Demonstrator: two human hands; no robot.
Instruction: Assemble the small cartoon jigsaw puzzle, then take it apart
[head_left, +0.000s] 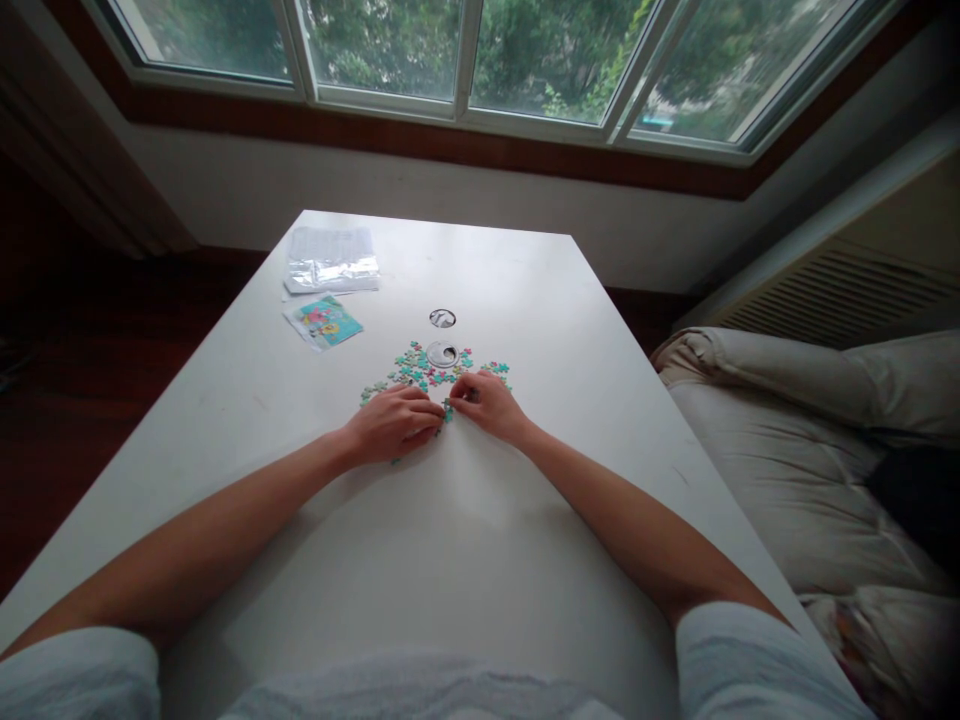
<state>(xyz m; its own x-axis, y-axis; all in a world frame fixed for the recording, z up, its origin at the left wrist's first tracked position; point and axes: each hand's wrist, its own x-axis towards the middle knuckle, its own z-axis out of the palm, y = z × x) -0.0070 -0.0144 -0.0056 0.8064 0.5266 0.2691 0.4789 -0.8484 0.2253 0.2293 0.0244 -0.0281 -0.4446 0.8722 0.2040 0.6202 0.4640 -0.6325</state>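
Observation:
Small jigsaw puzzle pieces [422,366], mostly green and teal with some pink, lie scattered on the white table beyond my hands. My left hand [396,420] rests at the near left of this heap, its fingers together and its fingertips against a few joined puzzle pieces [448,411]. From the other side, my right hand [489,403] pinches at the same pieces between thumb and forefinger. What lies under the left fingers is mostly hidden. A round silver object [442,354] sits among the loose pieces at the back of the heap.
A dark-rimmed round disc [442,318] lies farther back on the white table [510,270]. At the back left are a clear plastic packet [332,262] and a colourful picture card [324,321]. A pale padded cover [780,450] is beside the table's right edge, and windows [457,60] stand ahead.

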